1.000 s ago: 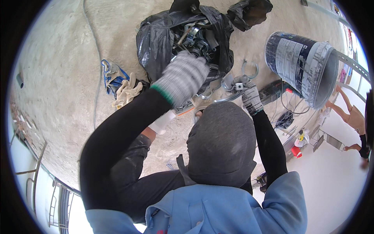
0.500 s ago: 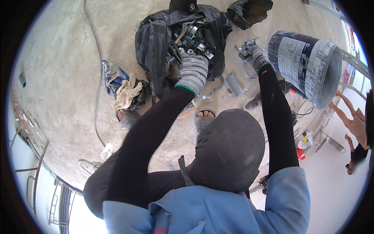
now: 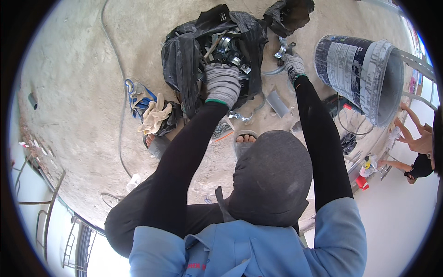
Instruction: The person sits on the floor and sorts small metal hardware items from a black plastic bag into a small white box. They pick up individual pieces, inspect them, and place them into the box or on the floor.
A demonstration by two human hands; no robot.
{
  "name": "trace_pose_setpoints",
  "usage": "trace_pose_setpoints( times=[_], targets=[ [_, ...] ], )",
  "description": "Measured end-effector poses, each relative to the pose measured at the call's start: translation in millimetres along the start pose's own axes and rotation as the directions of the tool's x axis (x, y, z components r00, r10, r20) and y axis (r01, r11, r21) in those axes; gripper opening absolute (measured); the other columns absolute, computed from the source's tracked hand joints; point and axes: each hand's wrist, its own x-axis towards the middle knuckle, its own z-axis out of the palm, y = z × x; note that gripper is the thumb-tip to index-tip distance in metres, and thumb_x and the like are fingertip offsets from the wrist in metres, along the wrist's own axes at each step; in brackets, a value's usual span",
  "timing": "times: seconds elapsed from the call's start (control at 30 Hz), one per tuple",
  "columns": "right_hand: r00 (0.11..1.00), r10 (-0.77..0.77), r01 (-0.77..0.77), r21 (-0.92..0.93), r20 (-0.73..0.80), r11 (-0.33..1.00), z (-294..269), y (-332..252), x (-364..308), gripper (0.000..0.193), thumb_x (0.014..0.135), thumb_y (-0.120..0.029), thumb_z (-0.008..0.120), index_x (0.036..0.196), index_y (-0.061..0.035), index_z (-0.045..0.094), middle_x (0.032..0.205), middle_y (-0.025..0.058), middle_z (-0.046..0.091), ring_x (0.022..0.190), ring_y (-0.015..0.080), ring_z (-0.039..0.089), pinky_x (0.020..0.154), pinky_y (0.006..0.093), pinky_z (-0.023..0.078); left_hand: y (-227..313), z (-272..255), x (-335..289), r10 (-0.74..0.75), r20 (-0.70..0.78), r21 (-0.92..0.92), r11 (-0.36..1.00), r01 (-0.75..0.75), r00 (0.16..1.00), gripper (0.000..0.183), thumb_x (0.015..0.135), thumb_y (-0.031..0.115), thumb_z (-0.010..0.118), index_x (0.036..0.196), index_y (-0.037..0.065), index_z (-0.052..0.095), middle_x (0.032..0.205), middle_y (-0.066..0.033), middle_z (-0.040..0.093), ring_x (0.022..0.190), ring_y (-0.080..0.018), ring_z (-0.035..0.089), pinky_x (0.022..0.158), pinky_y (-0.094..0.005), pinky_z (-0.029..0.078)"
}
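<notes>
An open black plastic bag (image 3: 177,60) full of shiny metal pipe clamps (image 3: 225,44) lies on the floor in front of me. My left hand (image 3: 223,84), in a grey striped knit glove, reaches over its near side onto the clamps; its fingertips are hidden among them. To the right of the bag, my right hand (image 3: 294,67) wears a matching glove and is closed on a metal pipe clamp (image 3: 280,48). A larger curved clamp (image 3: 274,71) lies beside that hand. More clamps (image 3: 244,116) rest on the floor below the bag.
On the right a paint-smeared bucket (image 3: 344,69) lies on its side. Gloves (image 3: 154,113) are heaped at the left, near a grey cable (image 3: 121,92). A grey metal piece (image 3: 277,104) lies between my arms. A person (image 3: 420,159) is at the far right.
My right hand has shifted slightly left, and the clamps at its fingers have spread from a tight cluster. My left hand stays at the bag. The whole view has tilted a little.
</notes>
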Motion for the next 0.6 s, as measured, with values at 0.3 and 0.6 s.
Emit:
trace_pose_setpoints(
  times=[0.3,0.6],
  targets=[
    [0.994,0.066,-0.104,0.524,0.09,0.845,-30.5,-32.2,-50.0,0.034,0.093,-0.003,0.061,0.127,0.0025,0.059,0.097,0.0148,0.069,0.073,0.0204,0.066,0.066,0.0336,0.057,-53.8,-75.6,-51.0,-0.414,0.029,-0.688,0.652,0.319,0.91,0.033,0.082,0.028,0.077,0.101,0.003,0.067,0.084,-0.01,0.07,0.076,-0.023,0.067,0.074,-0.0364,0.054],
    [0.956,-0.227,0.13,0.421,0.187,0.897,3.1,-133.8,-178.9,0.029,0.101,-0.008,0.059,0.13,-0.0072,0.064,0.105,0.0068,0.069,0.087,0.0112,0.064,0.076,0.0251,0.055,-73.4,-114.3,-60.5,-0.397,0.156,-0.975,0.087,0.206,0.905,0.026,0.09,0.014,0.076,0.105,0.003,0.058,0.083,0.0009,0.055,0.074,-0.0078,0.058,0.067,-0.0246,0.052]
  ],
)
